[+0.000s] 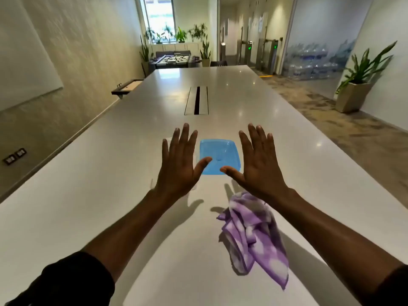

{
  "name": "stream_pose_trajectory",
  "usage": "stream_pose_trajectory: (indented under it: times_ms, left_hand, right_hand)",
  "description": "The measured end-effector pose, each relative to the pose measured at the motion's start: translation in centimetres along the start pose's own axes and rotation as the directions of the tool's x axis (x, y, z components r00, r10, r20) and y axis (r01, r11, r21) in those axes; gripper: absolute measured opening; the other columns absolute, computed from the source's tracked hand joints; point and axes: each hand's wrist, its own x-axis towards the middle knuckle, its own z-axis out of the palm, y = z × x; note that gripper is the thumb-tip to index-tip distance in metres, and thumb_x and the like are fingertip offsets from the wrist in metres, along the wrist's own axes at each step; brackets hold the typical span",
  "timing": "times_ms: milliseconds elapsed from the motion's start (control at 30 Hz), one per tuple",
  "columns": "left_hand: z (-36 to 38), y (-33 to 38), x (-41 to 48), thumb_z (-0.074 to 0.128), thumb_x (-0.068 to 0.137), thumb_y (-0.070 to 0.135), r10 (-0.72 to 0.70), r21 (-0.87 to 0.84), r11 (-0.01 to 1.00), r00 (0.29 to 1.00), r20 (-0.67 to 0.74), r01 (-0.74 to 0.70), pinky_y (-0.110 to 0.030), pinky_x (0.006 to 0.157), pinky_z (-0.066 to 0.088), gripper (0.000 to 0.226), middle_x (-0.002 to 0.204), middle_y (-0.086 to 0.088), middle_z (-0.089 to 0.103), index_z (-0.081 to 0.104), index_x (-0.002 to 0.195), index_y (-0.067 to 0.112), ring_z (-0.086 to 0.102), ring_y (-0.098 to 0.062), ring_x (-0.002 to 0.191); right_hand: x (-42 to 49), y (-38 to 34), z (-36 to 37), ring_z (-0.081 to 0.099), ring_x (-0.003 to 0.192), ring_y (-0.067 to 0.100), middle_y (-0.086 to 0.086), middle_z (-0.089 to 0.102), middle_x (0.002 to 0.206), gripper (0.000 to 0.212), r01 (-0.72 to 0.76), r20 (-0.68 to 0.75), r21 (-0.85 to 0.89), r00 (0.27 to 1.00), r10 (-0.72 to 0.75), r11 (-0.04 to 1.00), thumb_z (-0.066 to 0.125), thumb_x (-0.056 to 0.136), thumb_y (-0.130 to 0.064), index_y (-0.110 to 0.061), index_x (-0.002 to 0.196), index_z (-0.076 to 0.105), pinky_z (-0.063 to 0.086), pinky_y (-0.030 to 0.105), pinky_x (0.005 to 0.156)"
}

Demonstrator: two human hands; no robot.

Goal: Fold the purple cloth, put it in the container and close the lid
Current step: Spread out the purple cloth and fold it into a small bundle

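Long white worktop (pixel 110 195). Purple cloth (pixel 254 235) crumpled near right arm, not folded yet. Blue lid (pixel 218 155) lying between the hands; container itself hard to make out. Left hand (pixel 178 166) and right hand (pixel 260 166) spread wide, holding nothing. All steps left to do.

A purple cloth (pixel 254 235) with pale blotches lies crumpled and unfolded on the white surface (pixel 110 195). Beyond it, well apart, sits a translucent blue lid (pixel 218 151), rectangular with rounded corners, lying flat.
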Motion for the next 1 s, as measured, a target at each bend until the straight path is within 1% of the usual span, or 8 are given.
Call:
stream_pose_trajectory:
  times_ms: [200, 333, 400, 467, 567, 667, 833, 1000]
  left_hand:
    - [3.8, 2.5, -6.0, 0.02, 0.092, 0.063, 0.031, -0.122, 0.992, 0.996, 0.079, -0.021, -0.051, 0.12, 0.006, 0.076, 0.161, -0.007, 0.01, 0.019, 0.151, 0.015, 0.003, -0.024, 0.149]
    - [5.7, 3.6, -8.9, 0.015, 0.095, 0.06, -0.008, -0.233, 0.971, 0.983, 0.183, 0.052, -0.046, 0.121, 0.003, 0.064, 0.16, 0.004, 0.002, 0.009, 0.149, 0.027, -0.003, -0.014, 0.149]
    - [5.9, 3.8, -9.8, 0.026, 0.098, 0.045, -0.013, -0.284, 0.956, 0.978, 0.209, 0.074, -0.046, 0.121, 0.005, 0.054, 0.16, 0.006, 0.004, 0.008, 0.147, 0.03, 0.0, -0.012, 0.148]
    - [5.6, 3.9, -10.2, 0.037, 0.094, 0.032, -0.001, -0.334, 0.939, 0.974, 0.227, 0.079, -0.047, 0.121, 0.009, 0.057, 0.16, 0.003, 0.01, 0.011, 0.146, 0.031, 0.007, -0.014, 0.149]
    - [5.1, 3.8, -11.1, 0.05, 0.085, 0.025, 0.06, -0.382, 0.923, 0.964, 0.258, 0.044, -0.041, 0.122, 0.011, 0.065, 0.159, 0.002, 0.016, 0.026, 0.146, 0.028, 0.011, -0.012, 0.147]
    - [4.8, 3.7, -11.7, 0.058, 0.083, 0.029, 0.184, -0.375, 0.923, 0.957, 0.224, -0.09, -0.035, 0.119, 0.011, 0.057, 0.155, 0.003, 0.024, 0.045, 0.139, 0.021, 0.015, -0.012, 0.144]
    - [5.1, 3.5, -11.7, 0.069, 0.08, 0.041, 0.227, -0.339, 0.929, 0.95, 0.215, -0.146, -0.044, 0.115, 0.027, 0.056, 0.146, -0.007, 0.046, 0.057, 0.129, 0.019, 0.032, -0.018, 0.139]
    - [5.3, 3.9, -11.8, 0.075, 0.079, 0.027, 0.338, -0.304, 0.91, 0.928, 0.157, -0.281, -0.046, 0.106, 0.041, 0.028, 0.13, -0.01, 0.063, 0.071, 0.104, 0.015, 0.054, -0.029, 0.126]
  right_hand:
    - [-4.9, 0.5, 2.6, -0.004, 0.149, 0.027, 0.014, 0.003, 0.162, 0.103, -0.037, 0.104, -0.022, 0.994, 0.039, 0.999, 0.018, 0.079, -0.084, -0.012, 0.153, 0.012, -0.004, 0.048, 0.12]
    - [-7.2, 0.8, 3.6, -0.013, 0.148, 0.021, 0.008, -0.006, 0.162, 0.102, -0.057, 0.196, 0.006, 0.979, 0.054, 0.998, 0.007, 0.077, -0.086, -0.018, 0.153, 0.003, -0.007, 0.046, 0.12]
    - [-7.9, 0.8, 3.8, -0.015, 0.148, 0.019, 0.006, -0.009, 0.162, 0.102, -0.071, 0.223, 0.023, 0.973, 0.064, 0.997, 0.004, 0.077, -0.086, -0.018, 0.154, 0.002, -0.009, 0.045, 0.12]
    - [-8.2, 0.9, 3.9, -0.017, 0.147, 0.018, 0.004, -0.011, 0.162, 0.102, -0.086, 0.238, 0.041, 0.968, 0.074, 0.995, 0.004, 0.076, -0.085, -0.019, 0.154, 0.001, -0.011, 0.043, 0.12]
    - [-8.6, 1.0, 4.3, -0.017, 0.147, 0.018, 0.004, -0.011, 0.162, 0.104, -0.105, 0.266, 0.053, 0.96, 0.087, 0.993, 0.001, 0.075, -0.086, -0.02, 0.154, 0.002, -0.014, 0.041, 0.119]
    - [-8.8, 1.1, 4.7, -0.016, 0.148, 0.018, 0.003, -0.01, 0.163, 0.104, -0.114, 0.281, 0.05, 0.955, 0.095, 0.992, 0.002, 0.074, -0.087, -0.021, 0.154, 0.003, -0.015, 0.04, 0.118]
    - [-9.4, 1.3, 5.5, -0.008, 0.149, 0.018, 0.002, -0.001, 0.163, 0.099, -0.128, 0.299, 0.068, 0.949, 0.102, 0.989, 0.009, 0.077, -0.085, -0.023, 0.154, 0.01, -0.012, 0.04, 0.119]
    - [-9.5, 1.7, 5.6, -0.005, 0.149, 0.017, 0.001, 0.001, 0.163, 0.089, -0.177, 0.294, 0.126, 0.946, 0.133, 0.976, 0.013, 0.083, -0.078, -0.023, 0.153, 0.012, -0.01, 0.038, 0.12]
